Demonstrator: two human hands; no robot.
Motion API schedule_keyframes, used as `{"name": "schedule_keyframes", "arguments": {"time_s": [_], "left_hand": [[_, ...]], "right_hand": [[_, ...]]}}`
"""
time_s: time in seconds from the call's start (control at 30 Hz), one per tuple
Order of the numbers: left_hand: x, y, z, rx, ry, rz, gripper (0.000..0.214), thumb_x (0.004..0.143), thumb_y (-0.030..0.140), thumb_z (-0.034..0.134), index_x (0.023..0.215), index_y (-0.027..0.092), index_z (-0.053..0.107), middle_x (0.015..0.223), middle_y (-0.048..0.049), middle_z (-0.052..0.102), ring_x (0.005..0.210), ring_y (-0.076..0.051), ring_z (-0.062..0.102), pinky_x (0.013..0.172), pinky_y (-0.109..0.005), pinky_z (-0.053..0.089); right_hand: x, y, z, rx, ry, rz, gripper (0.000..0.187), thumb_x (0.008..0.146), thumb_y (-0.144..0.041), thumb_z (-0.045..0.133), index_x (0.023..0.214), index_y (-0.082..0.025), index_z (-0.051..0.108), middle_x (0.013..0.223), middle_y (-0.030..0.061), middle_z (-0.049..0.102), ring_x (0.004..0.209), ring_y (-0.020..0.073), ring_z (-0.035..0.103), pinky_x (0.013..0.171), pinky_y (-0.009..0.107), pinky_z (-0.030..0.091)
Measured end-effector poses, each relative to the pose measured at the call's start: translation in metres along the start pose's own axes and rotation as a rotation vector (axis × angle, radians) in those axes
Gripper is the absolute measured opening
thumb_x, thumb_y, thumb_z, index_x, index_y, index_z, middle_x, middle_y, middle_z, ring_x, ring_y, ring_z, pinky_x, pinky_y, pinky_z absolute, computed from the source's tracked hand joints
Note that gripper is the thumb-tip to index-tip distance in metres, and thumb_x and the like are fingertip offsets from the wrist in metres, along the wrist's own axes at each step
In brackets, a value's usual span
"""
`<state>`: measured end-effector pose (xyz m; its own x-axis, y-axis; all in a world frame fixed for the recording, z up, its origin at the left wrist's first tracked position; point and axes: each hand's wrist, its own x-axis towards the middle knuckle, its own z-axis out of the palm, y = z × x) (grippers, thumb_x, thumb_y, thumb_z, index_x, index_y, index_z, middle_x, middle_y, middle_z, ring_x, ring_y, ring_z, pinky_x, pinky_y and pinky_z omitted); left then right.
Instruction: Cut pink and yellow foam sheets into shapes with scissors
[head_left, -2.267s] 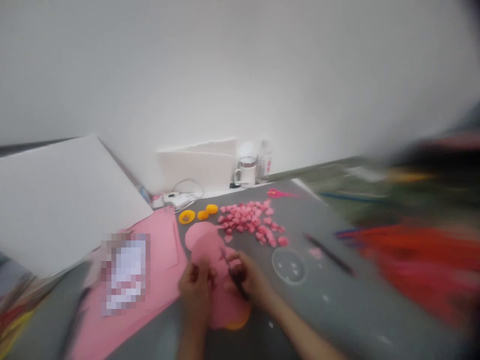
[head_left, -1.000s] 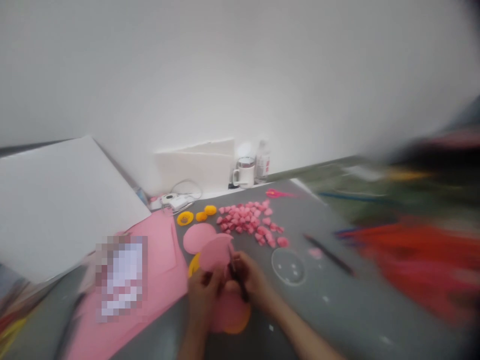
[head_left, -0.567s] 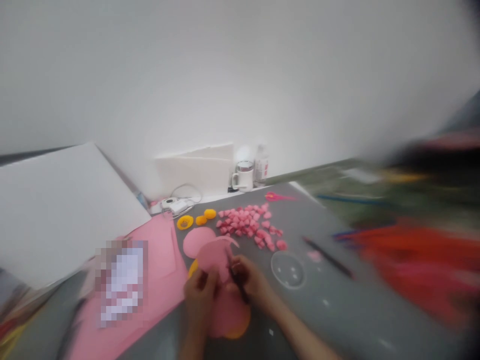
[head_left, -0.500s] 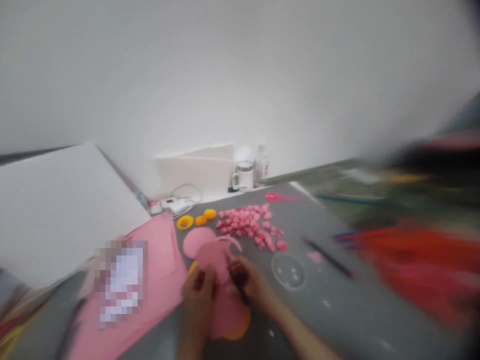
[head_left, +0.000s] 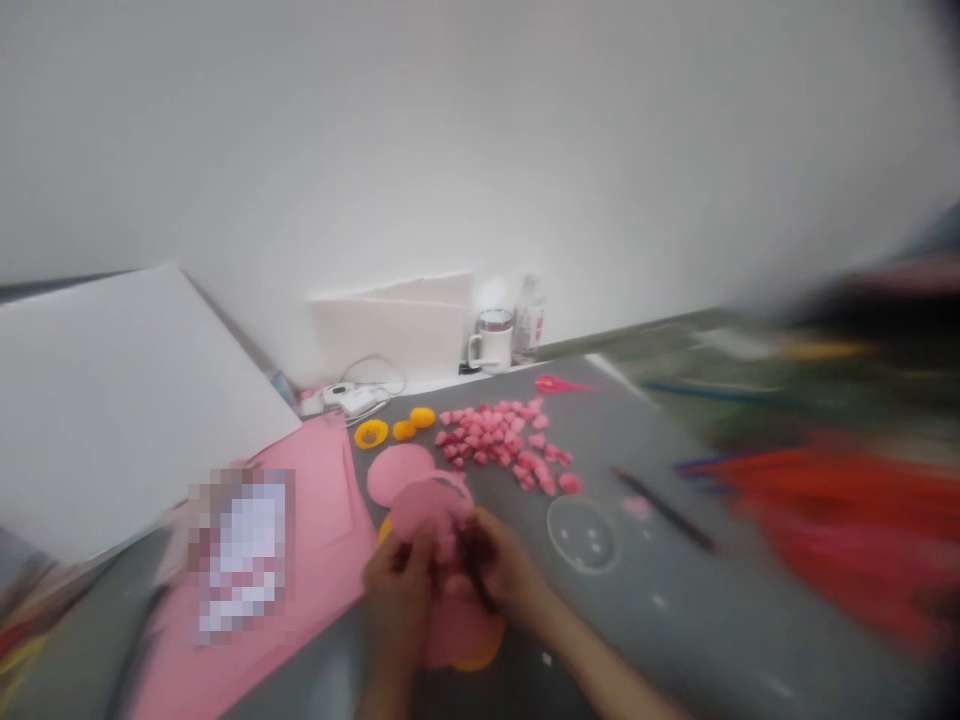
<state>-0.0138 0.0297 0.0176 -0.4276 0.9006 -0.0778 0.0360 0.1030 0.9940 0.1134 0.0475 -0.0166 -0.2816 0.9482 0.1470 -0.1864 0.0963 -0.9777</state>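
My left hand (head_left: 401, 580) is closed, thumb and fingers pinching the lower edge of a round pink paper piece (head_left: 420, 510). At the paper's right edge, my right hand (head_left: 499, 560) is closed around dark scissors (head_left: 474, 575), blurred and partly covered by the fingers. A narrow pink strip (head_left: 459, 483) curls off the paper's upper right. Another pink paper disc (head_left: 400, 472) lies just behind on the table. Below my hands are more pink paper (head_left: 454, 635) and a yellow-orange piece (head_left: 480, 655), both partly hidden.
Small pink folded pieces (head_left: 487, 432) are heaped behind my hands, beside yellow rolls (head_left: 371, 433). To the right lie a clear disc (head_left: 581, 535), a dark pencil-like stick (head_left: 667, 510) and pink scissors (head_left: 559, 384). Pink sheets (head_left: 322, 560) lie left; a mug (head_left: 495, 342) stands behind.
The view has shifted slightly. Both hands stay at the pink paper; the curling strip now sits closer to the disc, and the scissors have shifted a little along its edge.
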Motion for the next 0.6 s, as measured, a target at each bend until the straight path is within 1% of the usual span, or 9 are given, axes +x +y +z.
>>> {"name": "schedule_keyframes", "arguments": {"time_s": [0.1, 0.17, 0.27, 0.37, 0.47, 0.6], "left_hand": [[-0.003, 0.002, 0.003, 0.024, -0.054, 0.011, 0.036, 0.066, 0.047, 0.065, 0.052, 0.015, 0.052, 0.046, 0.0033, 0.050, 0.044, -0.009, 0.044, 0.041, -0.020, 0.033], [-0.005, 0.004, 0.005, 0.023, -0.051, 0.011, 0.037, 0.066, 0.046, 0.065, 0.051, 0.016, 0.051, 0.044, 0.0035, 0.049, 0.044, -0.009, 0.043, 0.041, -0.019, 0.033], [-0.007, 0.009, 0.007, 0.008, -0.039, 0.005, 0.036, 0.065, 0.046, 0.064, 0.051, 0.016, 0.051, 0.045, 0.0038, 0.049, 0.044, -0.009, 0.043, 0.041, -0.020, 0.034], [-0.008, 0.013, 0.007, 0.037, -0.022, 0.015, 0.037, 0.064, 0.047, 0.064, 0.050, 0.016, 0.051, 0.044, 0.0036, 0.048, 0.044, -0.010, 0.043, 0.041, -0.020, 0.034], [-0.009, 0.015, 0.007, 0.071, -0.014, 0.027, 0.038, 0.063, 0.049, 0.063, 0.050, 0.016, 0.051, 0.044, 0.0037, 0.047, 0.044, -0.010, 0.041, 0.041, -0.020, 0.033], [-0.009, 0.015, 0.007, 0.073, -0.006, 0.039, 0.038, 0.063, 0.049, 0.063, 0.049, 0.016, 0.050, 0.045, 0.0042, 0.045, 0.046, -0.010, 0.041, 0.042, -0.020, 0.033]], "right_hand": [[0.003, -0.007, 0.002, 0.116, 0.028, -0.053, 0.052, 0.059, -0.046, 0.077, 0.097, -0.022, 0.051, 0.067, -0.0030, 0.052, 0.058, 0.0121, 0.049, 0.052, 0.022, 0.039], [0.004, -0.011, 0.003, 0.177, 0.020, -0.071, 0.051, 0.059, -0.046, 0.077, 0.095, -0.022, 0.050, 0.069, -0.0020, 0.053, 0.060, 0.0127, 0.051, 0.053, 0.023, 0.040], [0.005, -0.014, 0.007, 0.243, -0.022, -0.079, 0.053, 0.055, -0.052, 0.077, 0.089, -0.021, 0.050, 0.070, -0.0009, 0.053, 0.061, 0.0132, 0.050, 0.054, 0.024, 0.041], [0.004, -0.017, 0.011, 0.242, -0.001, -0.088, 0.054, 0.053, -0.058, 0.075, 0.083, -0.021, 0.050, 0.070, -0.0008, 0.052, 0.060, 0.0129, 0.048, 0.053, 0.023, 0.040], [0.004, -0.017, 0.014, 0.208, 0.049, -0.084, 0.052, 0.054, -0.060, 0.073, 0.076, -0.021, 0.048, 0.067, -0.0021, 0.050, 0.059, 0.0127, 0.046, 0.052, 0.023, 0.039], [0.003, -0.011, 0.013, 0.174, 0.057, -0.064, 0.047, 0.059, -0.057, 0.072, 0.078, -0.021, 0.048, 0.062, -0.0034, 0.049, 0.057, 0.0132, 0.046, 0.052, 0.023, 0.038]]}}
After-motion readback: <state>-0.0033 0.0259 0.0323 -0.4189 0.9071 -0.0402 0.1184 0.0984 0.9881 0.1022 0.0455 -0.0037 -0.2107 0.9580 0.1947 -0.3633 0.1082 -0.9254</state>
